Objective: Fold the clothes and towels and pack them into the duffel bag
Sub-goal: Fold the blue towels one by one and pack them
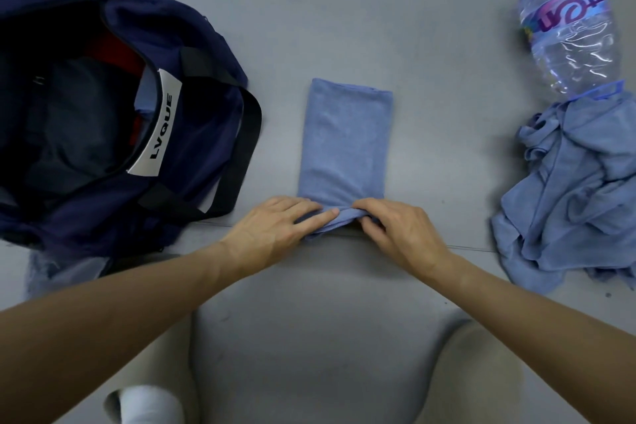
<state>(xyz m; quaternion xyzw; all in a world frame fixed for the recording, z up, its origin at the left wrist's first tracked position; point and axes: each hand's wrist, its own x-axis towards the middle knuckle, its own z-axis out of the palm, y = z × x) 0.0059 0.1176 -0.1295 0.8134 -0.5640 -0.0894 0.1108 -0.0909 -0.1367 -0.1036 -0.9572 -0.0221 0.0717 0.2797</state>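
Note:
A light blue towel (345, 141) lies folded into a long narrow strip on the grey floor in the middle of the view. Its near end is turned up into a small roll. My left hand (275, 227) presses that roll with fingers laid across it. My right hand (399, 231) grips the roll's right side, fingers curled round it. The navy duffel bag (192, 134) sits at the left with its zip open, dark and red cloth showing inside. A crumpled heap of blue cloth (571, 189) lies at the right.
A large clear plastic water bottle (571, 27) lies on its side at the far right, touching the heap of blue cloth. My legs in pale trousers and a white sock (151, 404) show at the bottom of the view.

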